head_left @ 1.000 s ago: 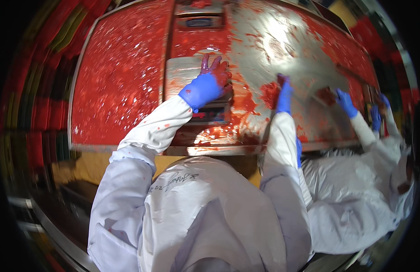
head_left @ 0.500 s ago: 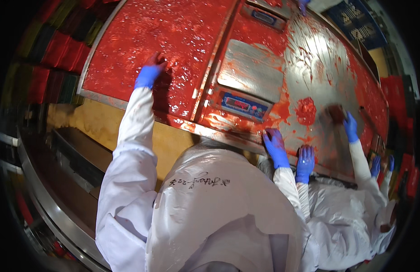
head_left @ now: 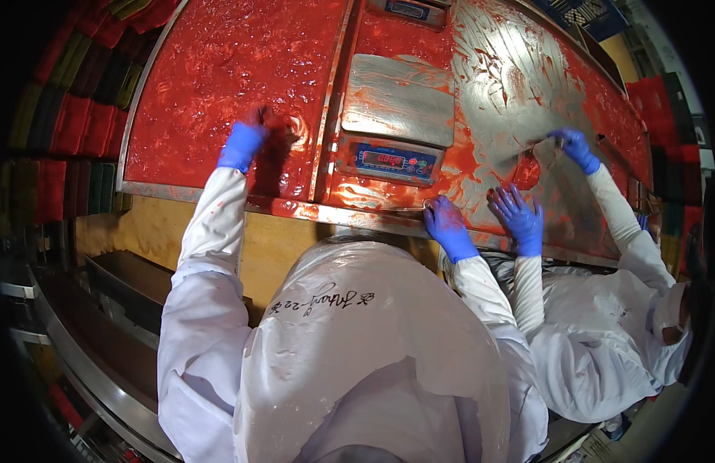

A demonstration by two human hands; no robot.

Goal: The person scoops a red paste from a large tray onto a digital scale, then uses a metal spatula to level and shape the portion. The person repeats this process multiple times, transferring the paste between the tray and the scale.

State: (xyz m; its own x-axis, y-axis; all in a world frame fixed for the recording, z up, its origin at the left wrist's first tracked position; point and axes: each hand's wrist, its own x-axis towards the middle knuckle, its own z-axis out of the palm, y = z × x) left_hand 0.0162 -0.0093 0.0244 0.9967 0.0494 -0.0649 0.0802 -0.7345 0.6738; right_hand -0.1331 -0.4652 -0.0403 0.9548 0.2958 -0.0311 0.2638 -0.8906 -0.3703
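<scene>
The wet red mass (head_left: 218, 69) lies spread over the left section of the tabletop (head_left: 492, 116), inside a raised metal rim (head_left: 145, 188). The person's left hand (head_left: 251, 140), in a blue glove, is at this mass, with its fingers bent downward and darkened by red. I cannot tell how far these fingers are open, or whether they have hold of a piece. The right hand (head_left: 448, 224), also gloved, is at the front edge of the tabletop, just beside the scale (head_left: 400, 100), with its back upward and its fingers a little bent; whether it grips something there cannot be told.

The mass looks soft, slippery and probably easy to tear. A small portion should be light, but it may slide out between pinched fingers, so a cupped palm from below seems the better hold.

The scale's metal plate carries only red smears. On the right, a co-worker's hand (head_left: 577, 150) is above a smaller red clump (head_left: 530, 170), while the co-worker's other hand (head_left: 519, 220) is spread near the front edge.

Stacked crates (head_left: 79, 127), red and darker ones, stand at the left; their inside is not visible. A blue crate (head_left: 589, 17) is partly seen beyond the far edge.
</scene>
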